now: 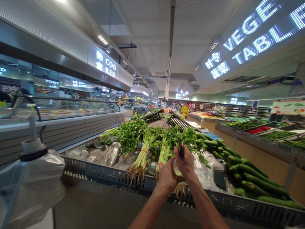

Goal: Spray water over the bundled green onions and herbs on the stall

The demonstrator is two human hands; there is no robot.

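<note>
My left hand (167,175) is closed around the lower stalks of a bunch of leafy celery, whose pale roots (179,190) hang below my wrists. My right hand (185,161) presses against the same bunch from the right and grips a black curved object (181,149); its lower part is hidden in my fist, so I cannot make out its kind. Just left of my hands lies a celery bunch (164,152) with a red band. Farther left, another celery bunch (145,149) has an orange-red band, its roots over the front edge of the black crate (107,171).
Plastic bottles (113,154) lie under the greens. Cucumbers (252,173) fill the right side, beside clear plastic bags (202,170). A roll of plastic bags (35,178) stands at the near left. Black crates (177,122) lean at the back. A glass counter (78,108) runs along the left.
</note>
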